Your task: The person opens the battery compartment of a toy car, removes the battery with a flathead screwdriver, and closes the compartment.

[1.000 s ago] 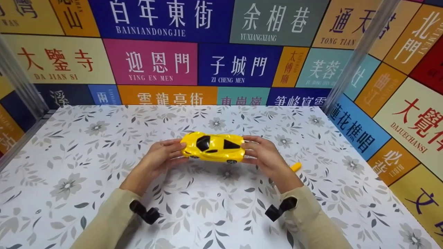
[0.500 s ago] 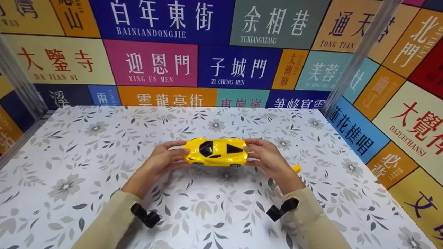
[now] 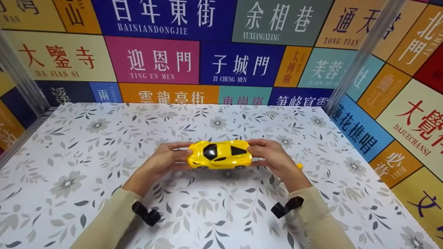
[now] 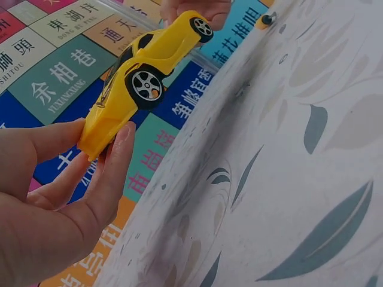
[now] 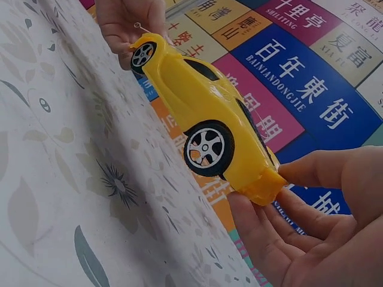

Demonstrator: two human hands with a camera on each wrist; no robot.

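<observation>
A yellow toy car (image 3: pixel 221 155) with black windows is held level above the table, its nose to the left in the head view. My left hand (image 3: pixel 166 159) pinches the front end between thumb and fingers, as the left wrist view also shows at the car's front (image 4: pixel 108 122). At the rear end, my right hand (image 3: pixel 271 155) grips the car; in the right wrist view thumb and fingertips lie on the yellow tail (image 5: pixel 263 185). Silver-spoked wheels (image 5: pixel 208 148) show in both wrist views, apart from the tabletop.
A small yellow object (image 3: pixel 299 166) lies on the table behind my right wrist, mostly hidden. The tabletop (image 3: pixel 104 148) has a grey leaf and flower pattern. Colourful panels with lettering (image 3: pixel 152 62) stand at the back and sides, with clear posts (image 3: pixel 367 52) at the corners.
Both hands have moved the toy car slightly to the right and nearer in the head view. The grip at each end stays the same. My right wrist now covers more of the small yellow object.
</observation>
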